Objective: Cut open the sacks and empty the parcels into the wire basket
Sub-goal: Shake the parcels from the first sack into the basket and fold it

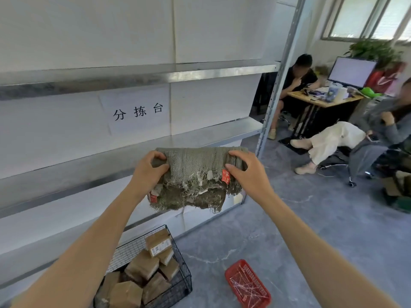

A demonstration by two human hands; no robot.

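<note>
Wire basket (182, 283): black mesh, sitting on the grey floor below the sack, brown parcels (142, 266) piling up inside.
Red tray (247, 283): lying on the floor right of the basket, clear strips heaped in it.
Sack (195, 174): folded green weave, frayed edge dangling, hovering above the basket in front of the shelf.
Left hand (151, 170): clamping the sack's left end.
Right hand (246, 172): gripping its right end.
Shelf (211, 136): metal, standing behind the sack, paper sign (138, 112) showing on the wall.
</note>
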